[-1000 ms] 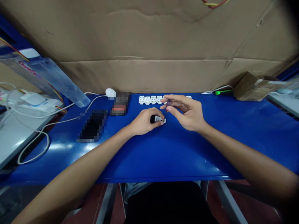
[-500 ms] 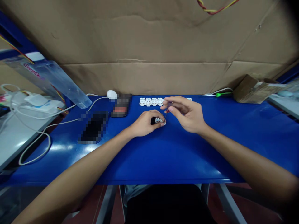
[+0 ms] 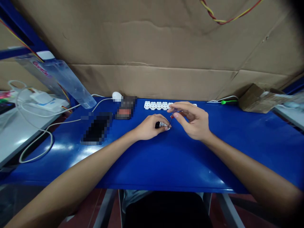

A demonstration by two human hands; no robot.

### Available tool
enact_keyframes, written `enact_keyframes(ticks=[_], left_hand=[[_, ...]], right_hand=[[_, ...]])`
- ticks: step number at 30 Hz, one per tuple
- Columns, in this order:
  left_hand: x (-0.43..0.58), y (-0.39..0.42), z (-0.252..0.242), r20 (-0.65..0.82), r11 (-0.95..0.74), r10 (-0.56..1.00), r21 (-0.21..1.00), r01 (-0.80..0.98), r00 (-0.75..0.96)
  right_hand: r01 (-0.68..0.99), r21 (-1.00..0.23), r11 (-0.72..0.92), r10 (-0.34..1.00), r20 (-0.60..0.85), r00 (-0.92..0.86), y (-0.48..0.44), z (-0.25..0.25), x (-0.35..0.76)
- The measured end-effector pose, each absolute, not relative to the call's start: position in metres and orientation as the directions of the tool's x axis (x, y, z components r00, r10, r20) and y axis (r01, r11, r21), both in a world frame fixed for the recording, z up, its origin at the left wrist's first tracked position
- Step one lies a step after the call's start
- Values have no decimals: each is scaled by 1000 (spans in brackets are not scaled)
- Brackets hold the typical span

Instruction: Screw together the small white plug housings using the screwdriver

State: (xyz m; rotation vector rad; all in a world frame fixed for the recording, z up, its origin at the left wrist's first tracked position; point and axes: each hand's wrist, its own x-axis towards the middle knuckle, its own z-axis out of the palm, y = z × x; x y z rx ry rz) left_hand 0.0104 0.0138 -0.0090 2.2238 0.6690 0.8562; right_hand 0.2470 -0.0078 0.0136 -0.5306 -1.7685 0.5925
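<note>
On the blue table my left hand point(image 3: 150, 127) is closed around a small white module point(image 3: 162, 124) with a black part at its left end, pinned between thumb and fingers. My right hand point(image 3: 193, 120) grips a screwdriver point(image 3: 171, 118) with a red handle, its fingers curled around the upper end. The thin shaft slants down to the right end of the module, beside my left fingertips. Just behind the hands stands a row of several similar white modules point(image 3: 159, 105), partly covered by my right hand.
A blurred dark phone-like object point(image 3: 97, 129) and another dark item point(image 3: 125, 107) lie at left with a white cable point(image 3: 51, 139). A clear plastic bottle point(image 3: 68, 84) leans back left. A cardboard box point(image 3: 255, 98) sits back right, near a green tie point(image 3: 228, 102).
The camera view has shifted slightly. Both hands keep their hold, with the screwdriver tip still at the module's right end.
</note>
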Motion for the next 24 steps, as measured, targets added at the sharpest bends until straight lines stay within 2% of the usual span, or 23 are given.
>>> enact_keyframes(ticks=[3,5,8,11,14,20,24], left_hand=[[10,13,-8,380,-646,652,731,219,656],[10,12,-7,364,-640,657,732,234,660],[10,11,-5,357,-639,660,730,243,661],[11,12,-6,357,-633,668,734,246,653],[11,12,-7,360,-631,673,736,246,646],[11,12,-8,362,-646,661,719,254,657],[11,12,-9,362,-643,665,723,254,653]], right_hand=[[111,-586,802,596,779,-196,-7,12,246],[111,-629,769,639,751,-167,-7,10,246],[83,-696,713,696,688,-206,-8,10,247],[100,-664,741,665,706,-245,-8,12,248],[122,-615,779,625,752,-208,-7,12,248],[74,-688,722,688,701,-187,-8,7,247],[61,-663,746,656,718,-232,-9,10,247]])
